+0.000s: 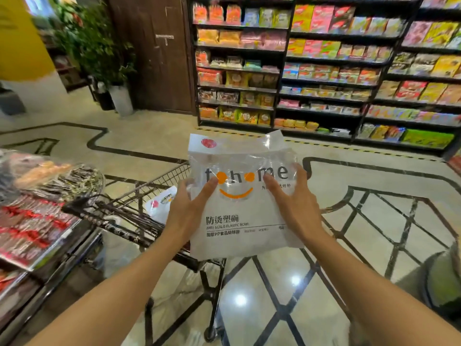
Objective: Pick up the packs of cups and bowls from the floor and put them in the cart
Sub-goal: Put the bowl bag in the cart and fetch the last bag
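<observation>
A clear plastic pack of bowls with an orange smile print and the words "plastic bowl" is held up between both hands, above the right end of the black wire cart. My left hand grips its left side, thumb across the front. My right hand grips its right side, fingers curled round the edge. Another white pack lies inside the cart, partly hidden by my left hand.
A display stand with red packets and wrapped goods stands at the left, close to the cart. Shelves of snacks line the far wall. Potted plants stand beside a brown door. A dark round object sits at the right edge.
</observation>
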`<state>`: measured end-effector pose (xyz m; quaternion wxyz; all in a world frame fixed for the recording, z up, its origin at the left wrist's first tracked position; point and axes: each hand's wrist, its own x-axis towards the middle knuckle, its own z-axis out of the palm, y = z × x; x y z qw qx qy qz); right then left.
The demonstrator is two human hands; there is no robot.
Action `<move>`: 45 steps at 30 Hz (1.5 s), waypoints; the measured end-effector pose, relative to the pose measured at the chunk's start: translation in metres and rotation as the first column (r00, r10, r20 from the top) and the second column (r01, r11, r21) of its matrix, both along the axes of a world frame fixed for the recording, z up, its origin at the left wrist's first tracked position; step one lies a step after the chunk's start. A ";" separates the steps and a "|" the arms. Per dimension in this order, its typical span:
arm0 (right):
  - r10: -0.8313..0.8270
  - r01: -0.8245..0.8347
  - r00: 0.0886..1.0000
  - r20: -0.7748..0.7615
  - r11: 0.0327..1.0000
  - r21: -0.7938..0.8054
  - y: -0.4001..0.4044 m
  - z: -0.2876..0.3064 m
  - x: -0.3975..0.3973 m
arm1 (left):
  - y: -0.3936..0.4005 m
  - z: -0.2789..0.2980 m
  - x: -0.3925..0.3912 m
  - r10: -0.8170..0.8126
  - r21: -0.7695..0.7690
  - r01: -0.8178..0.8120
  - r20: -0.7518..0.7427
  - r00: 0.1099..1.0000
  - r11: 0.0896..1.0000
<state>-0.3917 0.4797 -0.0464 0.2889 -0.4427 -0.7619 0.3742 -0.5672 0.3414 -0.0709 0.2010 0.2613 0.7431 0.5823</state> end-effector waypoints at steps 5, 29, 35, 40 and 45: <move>0.058 -0.058 0.998 -0.004 0.998 0.001 0.068 -0.016 -0.056 | 0.059 -0.015 -0.051 0.037 0.005 -0.037 0.001 0.999 0.999; 0.371 -0.324 0.916 0.154 0.909 -0.261 0.294 -0.133 -0.337 | 0.251 -0.143 -0.255 0.397 -0.092 -0.387 0.226 0.889 0.918; 0.568 -0.471 0.793 0.219 0.800 -0.371 0.312 -0.173 -0.378 | 0.249 -0.169 -0.257 0.547 -0.176 -0.518 0.258 0.796 0.837; 0.705 -0.564 0.670 0.234 0.688 -0.457 0.315 -0.207 -0.412 | 0.243 -0.180 -0.248 0.647 -0.293 -0.577 0.345 0.680 0.762; 0.831 -0.656 0.507 0.228 0.544 -0.524 0.299 -0.232 -0.440 | 0.217 -0.203 -0.233 0.797 -0.378 -0.704 0.340 0.499 0.601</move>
